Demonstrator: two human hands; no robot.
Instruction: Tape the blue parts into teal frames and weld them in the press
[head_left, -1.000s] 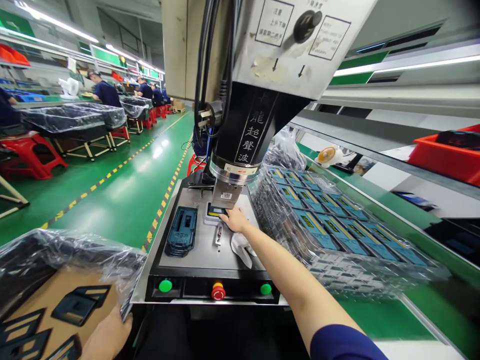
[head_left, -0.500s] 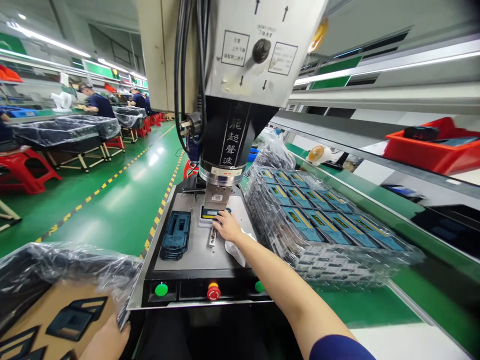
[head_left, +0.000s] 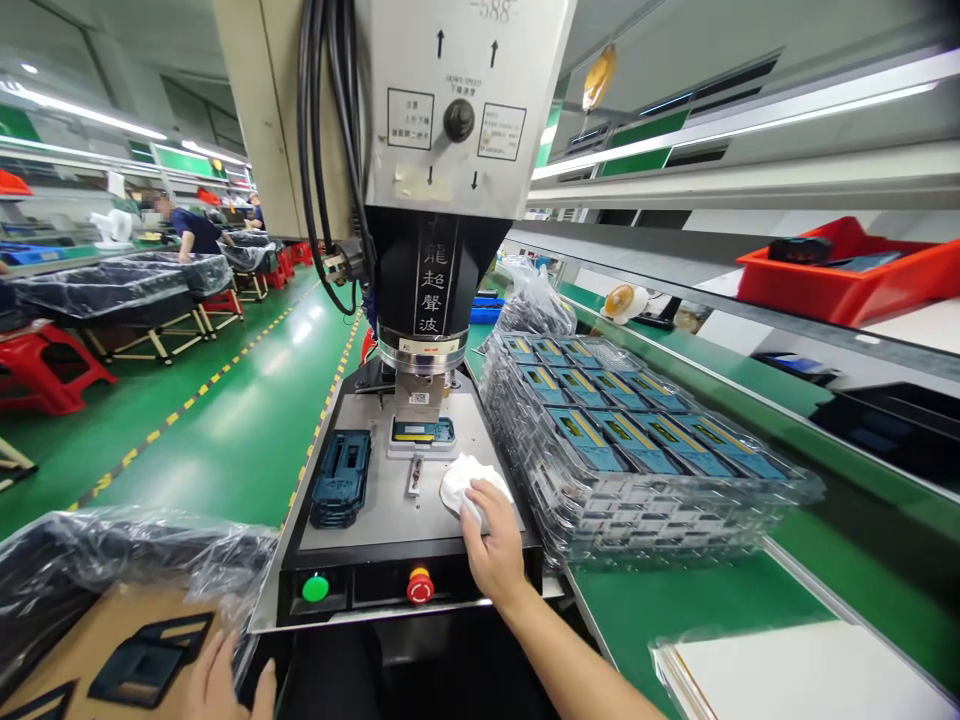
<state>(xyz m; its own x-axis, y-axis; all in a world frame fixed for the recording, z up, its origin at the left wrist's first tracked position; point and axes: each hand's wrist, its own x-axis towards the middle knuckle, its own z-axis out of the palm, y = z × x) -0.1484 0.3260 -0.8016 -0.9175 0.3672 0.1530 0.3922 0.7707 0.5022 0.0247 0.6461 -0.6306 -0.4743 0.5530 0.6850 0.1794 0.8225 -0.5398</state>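
Observation:
A blue part (head_left: 422, 432) with a yellow strip sits in the fixture under the welding machine's horn (head_left: 419, 392). My right hand (head_left: 493, 548) lies at the front right of the machine plate (head_left: 390, 500), fingers curled onto a white cloth (head_left: 465, 480), covering the right green button. My left hand (head_left: 225, 680) is at the bottom edge, fingers spread, beside the bagged cardboard tray (head_left: 75, 640) of dark frames (head_left: 142, 665). A stack of blue housings (head_left: 341, 475) stands on the plate's left side.
Clear trays of blue parts (head_left: 622, 440) are stacked right of the machine. A green button (head_left: 315, 588) and a red stop button (head_left: 420, 586) face me. A red bin (head_left: 847, 270) sits on the right shelf. White sheets (head_left: 810, 670) lie bottom right. People work at far left.
My right hand has pulled back from the part under the horn to the plate's front right, onto the cloth. My view has swung right.

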